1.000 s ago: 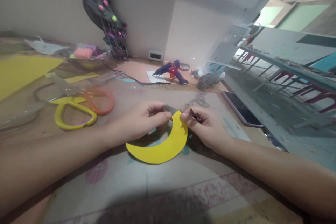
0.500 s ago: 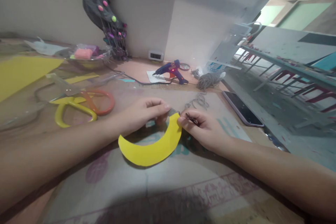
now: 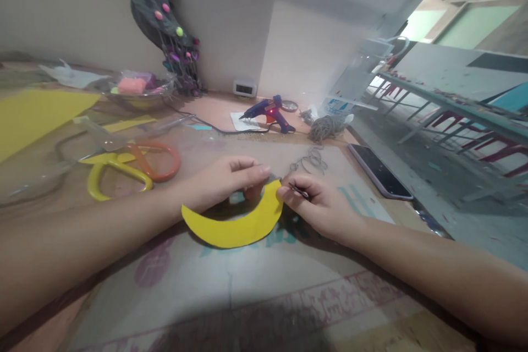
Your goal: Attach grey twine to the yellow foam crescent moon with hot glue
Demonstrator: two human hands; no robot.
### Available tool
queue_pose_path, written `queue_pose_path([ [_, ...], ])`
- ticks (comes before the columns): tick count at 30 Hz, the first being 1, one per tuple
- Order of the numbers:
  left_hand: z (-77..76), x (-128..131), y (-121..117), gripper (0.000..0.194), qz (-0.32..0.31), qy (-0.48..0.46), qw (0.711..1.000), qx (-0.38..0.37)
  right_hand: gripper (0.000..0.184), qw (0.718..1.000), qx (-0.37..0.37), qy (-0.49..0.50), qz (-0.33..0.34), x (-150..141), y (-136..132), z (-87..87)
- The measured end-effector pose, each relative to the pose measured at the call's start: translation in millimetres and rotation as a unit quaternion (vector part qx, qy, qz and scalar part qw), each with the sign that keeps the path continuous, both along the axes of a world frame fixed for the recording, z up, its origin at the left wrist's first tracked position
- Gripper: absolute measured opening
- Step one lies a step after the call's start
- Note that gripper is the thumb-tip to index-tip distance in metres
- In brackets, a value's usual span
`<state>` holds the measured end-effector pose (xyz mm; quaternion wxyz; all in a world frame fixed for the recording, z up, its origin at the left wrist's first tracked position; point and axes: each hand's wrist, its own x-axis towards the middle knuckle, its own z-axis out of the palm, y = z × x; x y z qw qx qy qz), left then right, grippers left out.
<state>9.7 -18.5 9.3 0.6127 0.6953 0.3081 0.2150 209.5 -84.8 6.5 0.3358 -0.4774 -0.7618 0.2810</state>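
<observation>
A yellow paper crescent (image 3: pixel 235 225) lies on the table in front of me, its upper tip raised between my hands. My left hand (image 3: pixel 225 181) pinches something small and grey at that tip; I cannot make out what it is. My right hand (image 3: pixel 319 203) is closed on the crescent's tip from the right and also holds a small dark thing in its fingers. Both forearms rest on the patterned table cover (image 3: pixel 256 286).
Yellow and orange scissors (image 3: pixel 127 168) lie to the left with yellow paper (image 3: pixel 33 115). A blue glue gun (image 3: pixel 270 113), twine (image 3: pixel 325 126) and a phone (image 3: pixel 379 170) sit further back and right. A bowl of craft bits (image 3: pixel 136 88) stands at the back left.
The crescent has slid left and flattened toward the table. Both hands have shifted slightly left and lower with it, still pinching its tip.
</observation>
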Motion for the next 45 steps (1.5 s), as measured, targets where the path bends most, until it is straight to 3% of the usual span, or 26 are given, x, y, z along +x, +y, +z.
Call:
queue_pose_path([
  [9, -1.7, -0.5, -0.2, 0.029, -0.019, 0.0, 1.0, 0.021, 0.029, 1.0, 0.02, -0.02, 0.011, 0.7, -0.3, -0.6],
  [16, -3.3, -0.9, 1.5, 0.028, -0.023, -0.032, 0.999, -0.004, 0.027, 0.999, 0.039, -0.023, 0.009, 1.6, 0.8, -2.0],
  [38, -3.7, 2.0, -0.5, 0.033, 0.016, -0.069, 0.996, -0.048, 0.023, 0.999, 0.026, -0.027, 0.018, 0.5, 2.1, -1.9],
  [42, -0.7, 2.2, -2.3, 0.032, 0.035, -0.025, 0.999, -0.007, 0.023, 0.995, 0.08, -0.028, 0.05, 6.2, 3.3, 4.0],
  [45, 1.2, 2.2, -3.8, 0.034, 0.029, 0.001, 1.0, 0.013, 0.041, 0.985, 0.152, -0.04, 0.065, 13.0, 5.0, 12.0],
])
